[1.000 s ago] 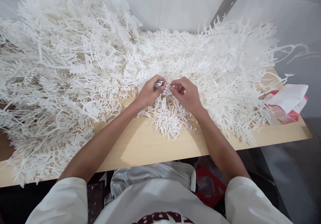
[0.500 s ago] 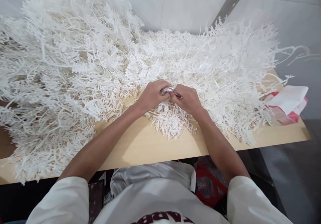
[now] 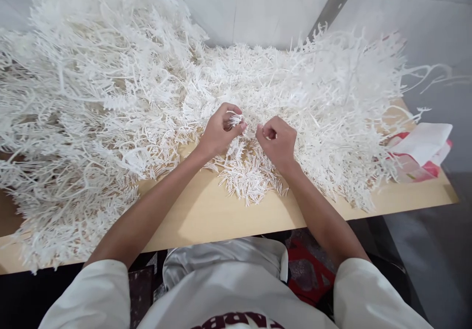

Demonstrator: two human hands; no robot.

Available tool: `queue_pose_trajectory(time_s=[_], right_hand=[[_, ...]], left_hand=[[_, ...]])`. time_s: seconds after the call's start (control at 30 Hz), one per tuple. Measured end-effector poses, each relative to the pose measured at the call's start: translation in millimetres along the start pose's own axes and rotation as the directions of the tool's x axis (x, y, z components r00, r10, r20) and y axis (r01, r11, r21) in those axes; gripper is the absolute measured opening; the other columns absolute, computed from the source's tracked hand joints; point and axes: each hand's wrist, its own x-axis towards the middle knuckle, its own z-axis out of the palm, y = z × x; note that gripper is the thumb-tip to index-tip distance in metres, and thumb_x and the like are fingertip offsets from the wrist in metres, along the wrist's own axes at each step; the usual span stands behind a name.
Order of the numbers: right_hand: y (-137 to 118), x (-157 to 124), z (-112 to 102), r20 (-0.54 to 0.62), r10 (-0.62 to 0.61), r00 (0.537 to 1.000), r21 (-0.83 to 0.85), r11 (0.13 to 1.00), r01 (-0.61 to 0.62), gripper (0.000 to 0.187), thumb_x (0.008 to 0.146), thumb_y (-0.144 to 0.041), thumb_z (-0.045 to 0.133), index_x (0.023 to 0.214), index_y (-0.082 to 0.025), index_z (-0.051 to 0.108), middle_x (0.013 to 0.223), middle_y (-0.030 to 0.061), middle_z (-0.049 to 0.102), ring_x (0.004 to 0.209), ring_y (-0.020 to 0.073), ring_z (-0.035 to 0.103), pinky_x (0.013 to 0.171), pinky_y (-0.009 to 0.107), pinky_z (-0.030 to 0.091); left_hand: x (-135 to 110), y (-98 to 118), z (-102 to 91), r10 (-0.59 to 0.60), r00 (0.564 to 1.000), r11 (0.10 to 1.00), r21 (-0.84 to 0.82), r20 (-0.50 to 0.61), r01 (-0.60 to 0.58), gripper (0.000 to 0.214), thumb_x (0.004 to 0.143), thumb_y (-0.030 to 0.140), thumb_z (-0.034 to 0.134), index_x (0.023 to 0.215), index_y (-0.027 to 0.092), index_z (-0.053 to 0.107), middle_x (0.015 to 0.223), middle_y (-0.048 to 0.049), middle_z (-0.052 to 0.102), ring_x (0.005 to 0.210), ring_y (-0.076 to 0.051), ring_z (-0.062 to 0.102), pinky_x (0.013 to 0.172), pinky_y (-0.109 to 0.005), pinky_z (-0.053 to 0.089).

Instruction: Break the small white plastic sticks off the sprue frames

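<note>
White, thin, branching, plastic-looking sprigs (image 3: 236,119) sit pinched between my left hand's (image 3: 217,131) thumb and fingers, over the pale wood-coloured table (image 3: 221,216); my right hand (image 3: 280,144) curls, thumb against forefinger, holding what I cannot tell. They look light, springy, perhaps snappable: best gripped by the stems

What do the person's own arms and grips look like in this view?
The left grip and right grip are human hands without gloves; no rings show. The left forearm and right forearm are bare, with no visible watch, band or cable. Short, off-white fabric sleeves start higher up, matching the off-white shirt with dark maroon lettering.
</note>
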Motion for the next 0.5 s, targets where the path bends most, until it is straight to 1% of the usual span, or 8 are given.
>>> queue_pose_trajectory(time_s=[0.07, 0.1, 0.17, 0.23, 0.27, 0.33, 0.4, 0.5], right_hand=[[4.2, 4.3, -1.4, 0.058, 0.085, 0.995, 0.117, 0.989, -0.091, 0.02, 0.09, -0.035, 0.057, 0.075, -0.022, 0.053, 0.063, -0.0047, 0.048, 0.054, 0.0083, 0.042, 0.057, 0.026, 0.038], [5.5, 6.1, -1.9, 0.11, 0.092, 0.99, 0.166, 0.98, -0.11, 0.017, 0.091, -0.038, 0.056, 0.084, -0.022, 0.058, 0.068, -0.0038, 0.054, 0.057, 0.0084, 0.047, 0.059, 0.025, 0.041], [6.6, 8.4, -2.0, 0.215, 0.052, 0.975, 0.215, 0.972, -0.1, 0.021, 0.093, -0.043, 0.054, 0.096, -0.024, 0.063, 0.084, -0.0004, 0.063, 0.069, 0.0095, 0.056, 0.065, 0.025, 0.046], [7.5, 9.2, -0.8, 0.301, 0.0, 0.954, 0.206, 0.976, -0.065, 0.025, 0.094, -0.046, 0.052, 0.099, -0.025, 0.065, 0.097, 0.0023, 0.065, 0.081, 0.0116, 0.06, 0.068, 0.026, 0.047], [8.3, 9.3, 0.0, 0.338, -0.017, 0.941, 0.195, 0.979, -0.052, 0.026, 0.094, -0.046, 0.052, 0.099, -0.025, 0.065, 0.098, 0.0027, 0.065, 0.082, 0.0122, 0.06, 0.068, 0.026, 0.047], [10.8, 9.2, 1.6, 0.395, -0.039, 0.918, 0.175, 0.984, -0.033, 0.025, 0.094, -0.045, 0.051, 0.095, -0.024, 0.065, 0.092, 0.0023, 0.065, 0.077, 0.0119, 0.058, 0.066, 0.026, 0.045], [13.6, 9.2, 2.4, 0.417, -0.063, 0.907, 0.159, 0.987, -0.004, 0.023, 0.093, -0.041, 0.054, 0.085, -0.022, 0.062, 0.081, 0.0005, 0.061, 0.069, 0.0105, 0.053, 0.064, 0.026, 0.042], [14.1, 8.5, 2.3, 0.435, -0.113, 0.893, 0.137, 0.989, 0.058, 0.024, 0.09, -0.03, 0.056, 0.069, -0.02, 0.051, 0.068, -0.0026, 0.052, 0.061, 0.0088, 0.045, 0.06, 0.025, 0.036]], left_hand=[[1.6, -0.8, -0.2, -0.005, 0.999, 0.996, -0.094, 0.036, 0.008, 0.031, 0.084, 0.036, 0.066, 0.105, 0.022, 0.048, 0.084, 0.0013, 0.062, 0.065, -0.007, 0.057, 0.062, -0.02, 0.045], [2.2, -0.7, -0.6, 0.002, 0.999, 0.992, -0.129, 0.043, 0.004, 0.032, 0.083, 0.036, 0.068, 0.104, 0.022, 0.049, 0.083, 0.0012, 0.061, 0.066, -0.007, 0.058, 0.063, -0.021, 0.046], [3.2, 0.1, -2.4, 0.024, 0.999, 0.986, -0.165, 0.044, -0.016, 0.033, 0.081, 0.034, 0.071, 0.103, 0.022, 0.05, 0.083, 0.0008, 0.061, 0.067, -0.008, 0.058, 0.063, -0.022, 0.047], [3.5, 1.6, -4.8, 0.035, 0.998, 0.988, -0.15, 0.047, -0.028, 0.033, 0.08, 0.032, 0.072, 0.102, 0.021, 0.05, 0.082, 0.0008, 0.061, 0.065, -0.008, 0.056, 0.06, -0.022, 0.045], [3.3, 2.3, -6.0, 0.035, 0.998, 0.991, -0.131, 0.056, -0.027, 0.033, 0.08, 0.031, 0.072, 0.103, 0.022, 0.05, 0.081, 0.001, 0.061, 0.063, -0.008, 0.054, 0.058, -0.022, 0.043], [2.6, 3.4, -7.8, 0.025, 0.996, 0.997, -0.081, 0.091, -0.018, 0.032, 0.08, 0.031, 0.071, 0.104, 0.022, 0.051, 0.078, 0.0018, 0.06, 0.059, -0.007, 0.051, 0.054, -0.022, 0.039], [1.7, 3.4, -8.5, 0.016, 0.992, 0.999, -0.04, 0.125, -0.011, 0.031, 0.081, 0.03, 0.069, 0.105, 0.023, 0.051, 0.075, 0.003, 0.058, 0.059, -0.007, 0.051, 0.054, -0.022, 0.038], [0.8, 1.4, -7.3, 0.023, 0.988, 1.0, 0.012, 0.15, -0.025, 0.028, 0.081, 0.025, 0.065, 0.104, 0.023, 0.05, 0.073, 0.0046, 0.055, 0.06, -0.007, 0.05, 0.057, -0.022, 0.038]])
